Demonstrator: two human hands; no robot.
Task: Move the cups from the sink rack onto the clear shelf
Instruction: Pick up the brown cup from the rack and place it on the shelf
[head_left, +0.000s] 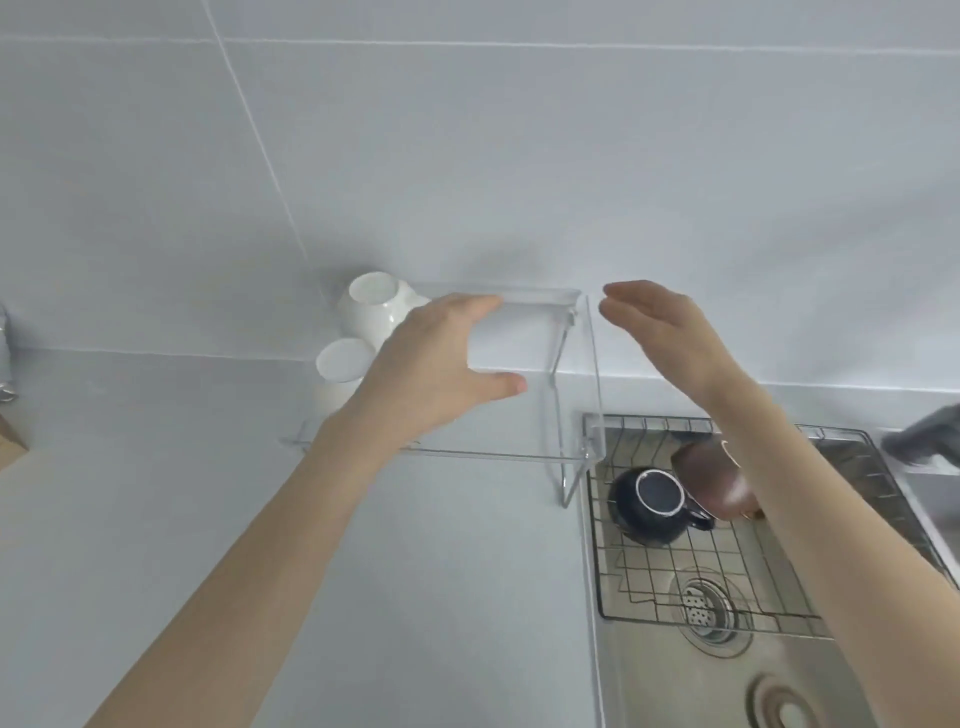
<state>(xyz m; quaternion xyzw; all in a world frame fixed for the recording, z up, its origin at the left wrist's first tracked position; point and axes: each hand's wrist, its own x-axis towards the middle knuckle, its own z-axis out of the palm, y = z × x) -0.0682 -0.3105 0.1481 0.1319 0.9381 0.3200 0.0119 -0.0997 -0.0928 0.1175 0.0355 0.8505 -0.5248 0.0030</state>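
The shelf is clear, glossy plastic. Two white cups at its left look like smooth glazed ceramic. In the brushed steel sink, the rack is thin metal wire, bearing a glossy dark blue cup and a brown cup of duller sheen. The tabletop is pale, smooth and matt; the wall tiles have a faint sheen.

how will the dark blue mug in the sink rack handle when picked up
The dark blue mug looks glazed ceramic, so probably rigid, fairly heavy and breakable. It lies tilted on the wire rack, so it may roll. Its glossy surface could be slippery.
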